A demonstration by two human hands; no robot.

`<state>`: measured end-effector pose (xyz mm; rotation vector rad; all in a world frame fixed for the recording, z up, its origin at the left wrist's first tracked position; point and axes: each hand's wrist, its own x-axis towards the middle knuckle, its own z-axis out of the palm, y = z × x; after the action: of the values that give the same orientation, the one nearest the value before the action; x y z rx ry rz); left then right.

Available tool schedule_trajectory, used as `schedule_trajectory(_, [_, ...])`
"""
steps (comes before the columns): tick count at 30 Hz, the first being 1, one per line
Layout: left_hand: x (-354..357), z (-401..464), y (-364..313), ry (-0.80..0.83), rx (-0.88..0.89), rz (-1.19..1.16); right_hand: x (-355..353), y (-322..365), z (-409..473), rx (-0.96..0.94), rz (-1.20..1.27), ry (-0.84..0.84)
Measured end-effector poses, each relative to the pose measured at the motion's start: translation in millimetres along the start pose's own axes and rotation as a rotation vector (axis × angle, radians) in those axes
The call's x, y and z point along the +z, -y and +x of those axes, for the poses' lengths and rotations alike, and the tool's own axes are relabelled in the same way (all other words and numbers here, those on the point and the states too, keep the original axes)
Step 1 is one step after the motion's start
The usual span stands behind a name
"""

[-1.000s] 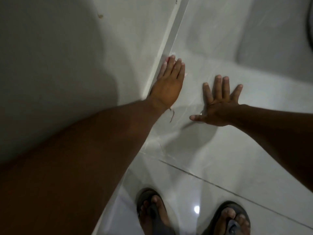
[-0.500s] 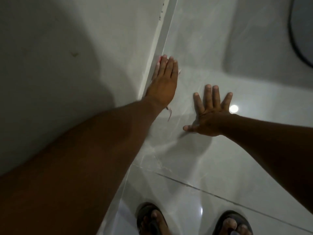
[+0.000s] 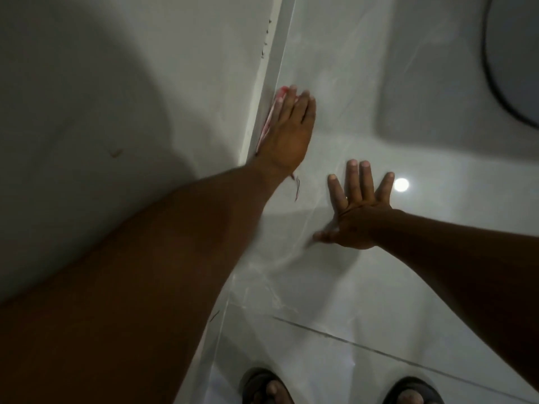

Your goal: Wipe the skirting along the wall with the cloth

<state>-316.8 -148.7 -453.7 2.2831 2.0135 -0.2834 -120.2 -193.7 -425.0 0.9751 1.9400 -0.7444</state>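
Observation:
A pale skirting strip runs along the foot of the grey wall, from the top centre down toward the bottom left. My left hand lies flat with straight fingers, pressing a thin pink-and-white cloth against the skirting. Most of the cloth is hidden under the palm; only its edge and a loose thread near the wrist show. My right hand rests palm down on the glossy floor tile, fingers spread, holding nothing.
Glossy white floor tiles with a dark grout line fill the right side. A dark curved rim of a round object sits at the top right. My two sandalled feet stand at the bottom edge.
My left hand has slid with the cloth further along the skirting, away from me. The right hand stays planted on the floor. My head has moved forward.

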Motion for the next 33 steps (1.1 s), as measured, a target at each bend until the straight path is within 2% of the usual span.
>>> schedule_trajectory(5, [-3.5,-7.0,-4.6,0.056,-0.130,-0.065,-1.1,1.8,0.2,-0.005,-0.004,0.003])
schedule_trajectory(12, [35.3,-169.4,-38.6,-0.042,-0.152,-0.197,-0.8,1.4,-0.6,-0.006,-0.009,-0.003])
schedule_trajectory(14, [41.7,-183.2,-40.1,-0.029,-0.134,-0.218,-0.2,1.4,-1.5,-0.005,-0.010,0.000])
schedule_trajectory(17, [33.6,-149.9,-32.1,0.002,-0.108,-0.222,-1.8,3.3,-0.3,-0.003,-0.004,0.003])
schedule_trajectory(21, [16.0,-58.3,-12.1,-0.019,-0.096,-0.170,-1.9,1.3,1.0,-0.002,-0.011,0.005])
schedule_trajectory(24, [-4.0,10.5,6.8,-0.087,0.008,-0.112,-0.7,0.5,2.9,-0.025,0.005,0.006])
schedule_trajectory(27, [-12.9,56.7,20.6,-0.085,0.105,-0.028,-0.9,-1.3,2.2,-0.027,0.007,0.006])
schedule_trajectory(30, [-13.0,70.5,21.0,0.031,0.000,-0.065,-0.5,-1.0,1.9,-0.022,-0.004,0.003])
schedule_trajectory(33, [-10.7,51.9,13.7,0.020,-0.094,-0.080,-0.6,0.0,3.3,-0.017,-0.001,0.004])
